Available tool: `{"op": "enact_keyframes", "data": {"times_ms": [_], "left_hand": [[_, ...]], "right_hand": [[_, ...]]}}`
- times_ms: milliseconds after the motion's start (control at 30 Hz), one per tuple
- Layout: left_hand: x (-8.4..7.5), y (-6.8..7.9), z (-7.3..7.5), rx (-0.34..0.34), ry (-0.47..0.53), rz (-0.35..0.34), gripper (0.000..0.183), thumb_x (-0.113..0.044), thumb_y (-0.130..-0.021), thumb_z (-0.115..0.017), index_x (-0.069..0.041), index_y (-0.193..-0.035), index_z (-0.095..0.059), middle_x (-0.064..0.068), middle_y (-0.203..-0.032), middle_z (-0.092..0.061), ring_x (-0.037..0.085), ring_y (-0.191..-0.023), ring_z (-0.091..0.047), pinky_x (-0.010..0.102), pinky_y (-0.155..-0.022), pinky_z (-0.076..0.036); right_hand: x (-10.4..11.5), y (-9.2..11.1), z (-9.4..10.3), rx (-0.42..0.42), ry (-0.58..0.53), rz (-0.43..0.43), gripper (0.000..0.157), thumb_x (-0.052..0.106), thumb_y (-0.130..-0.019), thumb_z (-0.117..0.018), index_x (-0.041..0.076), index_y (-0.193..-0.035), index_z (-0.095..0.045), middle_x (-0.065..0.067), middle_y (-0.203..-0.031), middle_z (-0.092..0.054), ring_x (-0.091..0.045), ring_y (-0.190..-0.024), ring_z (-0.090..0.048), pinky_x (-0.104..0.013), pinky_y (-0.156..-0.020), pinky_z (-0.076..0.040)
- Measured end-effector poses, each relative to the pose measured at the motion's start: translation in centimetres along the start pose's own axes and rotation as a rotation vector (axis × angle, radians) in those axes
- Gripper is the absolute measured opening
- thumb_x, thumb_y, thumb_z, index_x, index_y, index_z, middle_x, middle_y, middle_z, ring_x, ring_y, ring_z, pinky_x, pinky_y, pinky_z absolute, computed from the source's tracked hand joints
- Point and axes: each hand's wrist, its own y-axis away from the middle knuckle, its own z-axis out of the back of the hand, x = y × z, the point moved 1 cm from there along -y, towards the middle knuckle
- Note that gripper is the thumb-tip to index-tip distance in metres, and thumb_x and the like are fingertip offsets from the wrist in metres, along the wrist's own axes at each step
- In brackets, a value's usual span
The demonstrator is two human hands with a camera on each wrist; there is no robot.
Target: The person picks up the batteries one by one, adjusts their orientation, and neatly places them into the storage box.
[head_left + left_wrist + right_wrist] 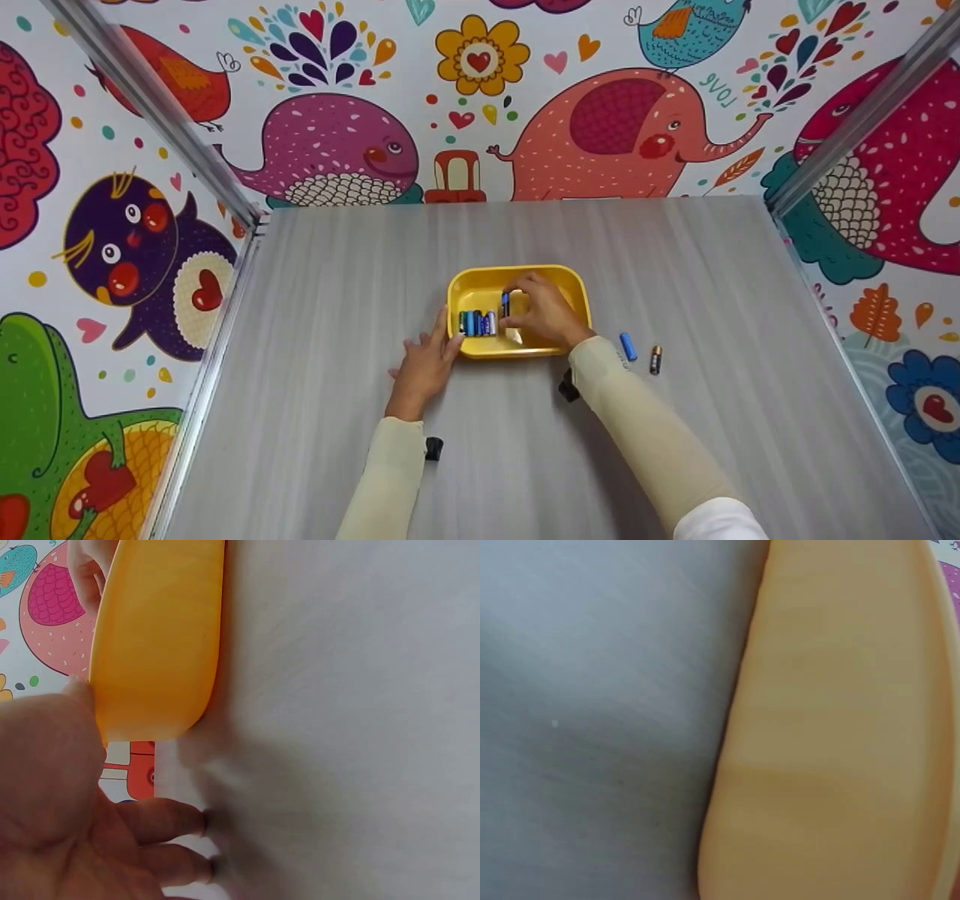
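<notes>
A yellow tray (517, 352) sits on the table. Several batteries (478, 323), mostly blue and dark, stand side by side in a row at its left end. My right hand (547, 311) reaches over the near rim and pinches a dark blue and black battery (505, 304) lengthwise between thumb and finger, just right of that row. At the tray's left near corner, my left hand (424, 367) touches the rim, fingers spread. In the left wrist view its thumb lies against the tray wall (157, 637). The right wrist view shows only the tray's outer wall (832, 720) and table.
Right of the tray, a blue battery (628, 346) and a black battery with a copper-coloured end (656, 360) lie on the grey table (315, 300), beside my right forearm. Printed panels (465, 90) with cartoon animals enclose the back and sides, with metal posts at the corners.
</notes>
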Motion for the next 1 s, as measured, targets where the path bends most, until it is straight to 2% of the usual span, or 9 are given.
{"op": "enact_keyframes", "data": {"times_ms": [300,533,733,1000], "left_hand": [[-0.1,0.2,0.0,-0.017,-0.011,-0.009,0.071,-0.069,-0.102,-0.031,-0.046,-0.163,-0.004,0.024,-0.163,-0.034,0.054,-0.152,-0.022,0.087,-0.105,-0.016],[-0.2,0.2,0.1,-0.014,0.002,-0.011,0.069,-0.066,-0.104,-0.033,-0.046,-0.163,-0.004,0.024,-0.163,-0.034,0.054,-0.152,-0.021,0.088,-0.105,-0.014],[-0.2,0.3,0.1,-0.012,0.01,-0.006,0.07,-0.067,-0.104,-0.034,-0.045,-0.163,-0.004,0.023,-0.164,-0.032,0.055,-0.152,-0.019,0.087,-0.105,-0.014],[-0.2,0.4,0.2,-0.016,0.007,-0.005,0.069,-0.066,-0.104,-0.033,-0.044,-0.163,-0.004,0.023,-0.164,-0.032,0.054,-0.152,-0.02,0.087,-0.106,-0.013]], "right_hand": [[-0.6,-0.5,-1.4,0.002,0.02,0.022,0.05,0.034,-0.077,-0.092,0.02,-0.119,-0.067,-0.004,-0.124,-0.061,-0.023,-0.113,-0.056,-0.041,-0.11,-0.047],[-0.6,-0.5,-2.0,0.008,0.077,0.046,0.053,0.038,-0.076,-0.092,0.018,-0.119,-0.069,-0.002,-0.124,-0.061,-0.023,-0.118,-0.056,-0.044,-0.113,-0.044],[-0.5,-0.6,-2.1,0.01,0.144,0.081,0.055,0.042,-0.074,-0.092,0.016,-0.118,-0.071,-0.004,-0.122,-0.063,-0.025,-0.118,-0.057,-0.05,-0.107,-0.045],[-0.7,-0.7,-2.1,0.032,0.151,0.043,0.055,0.043,-0.074,-0.092,0.019,-0.118,-0.07,-0.002,-0.122,-0.061,-0.025,-0.119,-0.056,-0.051,-0.11,-0.042]]}}
